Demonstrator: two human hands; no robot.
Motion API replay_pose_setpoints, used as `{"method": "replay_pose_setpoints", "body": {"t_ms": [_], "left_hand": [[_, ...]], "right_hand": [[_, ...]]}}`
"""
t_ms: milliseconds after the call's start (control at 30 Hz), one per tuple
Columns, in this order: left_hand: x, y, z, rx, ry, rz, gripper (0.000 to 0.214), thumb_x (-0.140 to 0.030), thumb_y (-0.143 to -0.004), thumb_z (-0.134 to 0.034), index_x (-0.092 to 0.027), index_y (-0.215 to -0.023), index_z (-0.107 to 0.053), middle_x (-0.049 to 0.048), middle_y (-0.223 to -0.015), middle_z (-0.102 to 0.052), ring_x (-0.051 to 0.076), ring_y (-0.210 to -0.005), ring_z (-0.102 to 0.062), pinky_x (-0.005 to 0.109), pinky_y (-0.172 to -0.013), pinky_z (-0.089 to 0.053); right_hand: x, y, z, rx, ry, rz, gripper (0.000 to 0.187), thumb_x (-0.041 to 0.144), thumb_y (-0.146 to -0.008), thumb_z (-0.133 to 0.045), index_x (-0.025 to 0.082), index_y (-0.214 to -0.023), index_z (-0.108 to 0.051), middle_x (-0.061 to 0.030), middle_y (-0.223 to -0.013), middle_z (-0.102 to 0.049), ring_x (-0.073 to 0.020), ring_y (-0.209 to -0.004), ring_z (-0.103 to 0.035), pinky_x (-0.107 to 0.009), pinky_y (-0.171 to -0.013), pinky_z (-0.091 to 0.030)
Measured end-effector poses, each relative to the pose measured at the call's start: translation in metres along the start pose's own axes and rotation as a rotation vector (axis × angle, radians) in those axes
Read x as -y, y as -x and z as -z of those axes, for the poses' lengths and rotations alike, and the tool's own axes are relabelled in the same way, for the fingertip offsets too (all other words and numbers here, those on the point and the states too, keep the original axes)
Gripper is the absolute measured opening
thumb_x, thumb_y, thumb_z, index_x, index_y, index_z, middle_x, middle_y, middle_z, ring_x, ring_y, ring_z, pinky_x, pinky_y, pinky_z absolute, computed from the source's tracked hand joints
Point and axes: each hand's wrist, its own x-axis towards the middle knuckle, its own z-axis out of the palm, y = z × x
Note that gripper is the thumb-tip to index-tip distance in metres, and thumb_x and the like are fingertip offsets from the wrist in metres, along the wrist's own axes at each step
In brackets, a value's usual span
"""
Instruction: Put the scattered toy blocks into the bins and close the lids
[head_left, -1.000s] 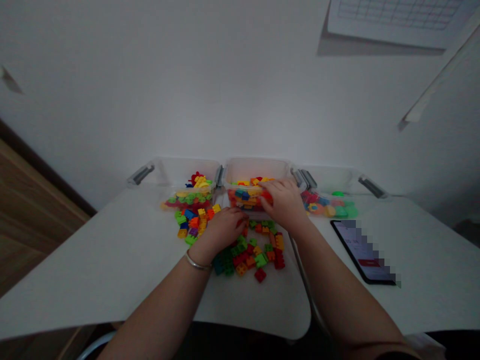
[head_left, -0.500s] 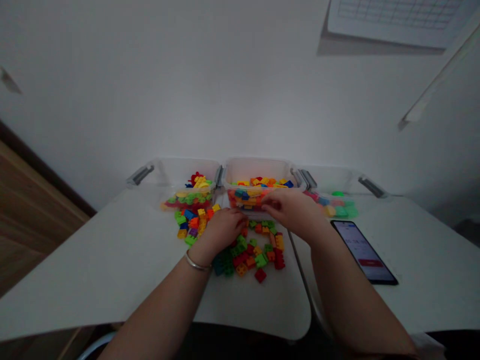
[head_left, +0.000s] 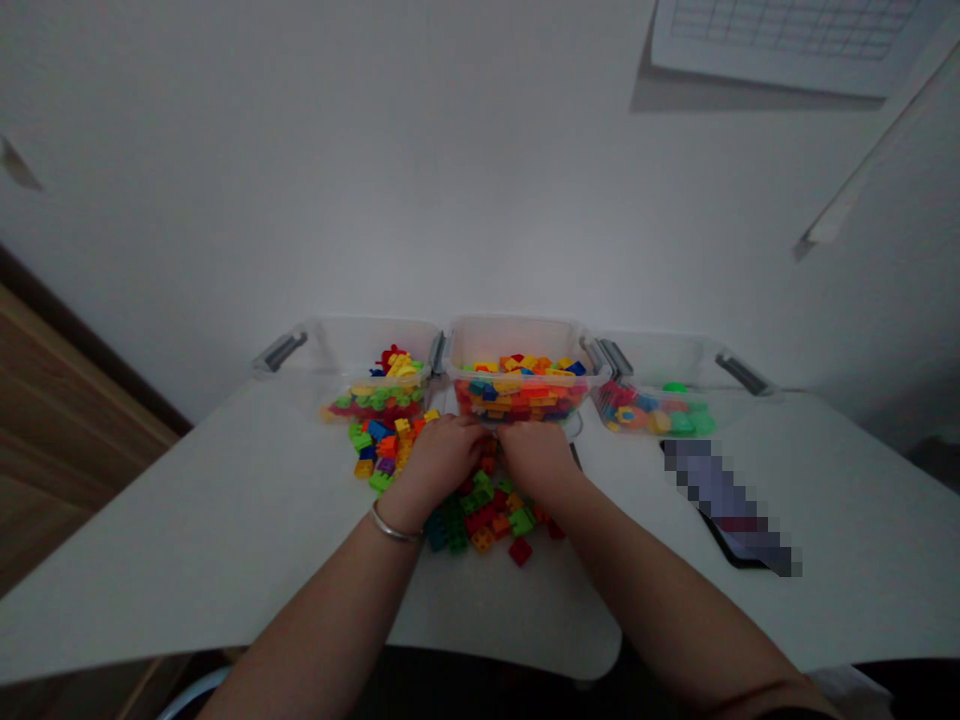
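Note:
A pile of small coloured building blocks (head_left: 491,515) lies on the white table (head_left: 225,530) in front of three clear bins. My left hand (head_left: 439,455), with a silver bangle on the wrist, rests curled on the pile's left side. My right hand (head_left: 536,455) lies knuckles-up on the pile just beside it, fingers curled down into the blocks. What either hand holds is hidden beneath the fingers. A second small heap of blocks (head_left: 382,445) lies to the left of my left hand.
Three clear plastic bins stand in a row at the back: left bin (head_left: 337,345), middle bin (head_left: 517,335) full of blocks, right bin (head_left: 675,355) with round pieces. A phone (head_left: 731,505) lies on the table at right. A wall rises behind.
My right hand has come back from the middle bin and dropped onto the block pile beside my left hand. The left hand has stayed in place.

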Motion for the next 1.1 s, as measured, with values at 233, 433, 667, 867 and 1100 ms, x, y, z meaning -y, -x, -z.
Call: {"method": "replay_pose_setpoints", "body": {"t_ms": [233, 433, 667, 867, 1100], "left_hand": [[0.003, 0.000, -0.004, -0.006, -0.023, -0.027, 0.026, -0.016, -0.086, -0.053, -0.020, -0.104, -0.072, 0.0103, -0.104, -0.071, 0.027, -0.098, -0.064, 0.039, -0.088, -0.050], [0.002, 0.000, -0.004, -0.010, 0.002, -0.024, 0.030, -0.016, -0.087, -0.051, -0.021, -0.110, -0.071, 0.0097, -0.107, -0.071, 0.026, -0.098, -0.064, 0.039, -0.088, -0.050], [-0.001, 0.001, 0.002, -0.010, 0.027, 0.013, 0.029, -0.018, -0.090, -0.049, -0.022, -0.108, -0.072, 0.0087, -0.106, -0.071, 0.025, -0.099, -0.064, 0.037, -0.090, -0.050], [0.000, 0.002, 0.004, -0.004, 0.060, 0.019, 0.028, -0.016, -0.090, -0.051, -0.020, -0.108, -0.072, 0.0105, -0.108, -0.071, 0.026, -0.102, -0.064, 0.039, -0.093, -0.049], [-0.001, 0.001, 0.004, -0.007, 0.058, 0.012, 0.028, -0.017, -0.091, -0.050, -0.020, -0.108, -0.072, 0.0093, -0.108, -0.071, 0.025, -0.100, -0.063, 0.038, -0.092, -0.049]], "right_hand": [[-0.002, 0.001, -0.003, -0.008, -0.019, 0.014, 0.031, 0.009, -0.091, -0.040, 0.014, -0.100, -0.069, -0.0141, -0.097, -0.074, -0.0291, -0.090, -0.071, -0.038, -0.071, -0.055], [-0.009, 0.017, 0.026, -0.115, -0.086, 0.070, 0.028, 0.018, -0.088, -0.050, 0.021, -0.109, -0.070, -0.0104, -0.104, -0.072, -0.0270, -0.096, -0.067, -0.036, -0.074, -0.054], [-0.060, 0.034, 0.063, -0.605, -0.330, 0.029, 0.027, 0.029, -0.088, -0.056, 0.023, -0.110, -0.071, -0.0076, -0.101, -0.071, -0.0217, -0.089, -0.064, -0.037, -0.082, -0.050], [-0.107, 0.018, 0.047, -0.867, -0.388, -0.192, 0.031, 0.034, -0.087, -0.054, 0.018, -0.109, -0.070, -0.0097, -0.099, -0.071, -0.0224, -0.081, -0.062, -0.038, -0.077, -0.050], [-0.111, 0.002, 0.030, -0.569, -0.220, -0.194, 0.033, 0.028, -0.088, -0.049, 0.017, -0.109, -0.073, -0.0113, -0.101, -0.074, -0.0274, -0.094, -0.061, -0.044, -0.090, -0.045]]}}
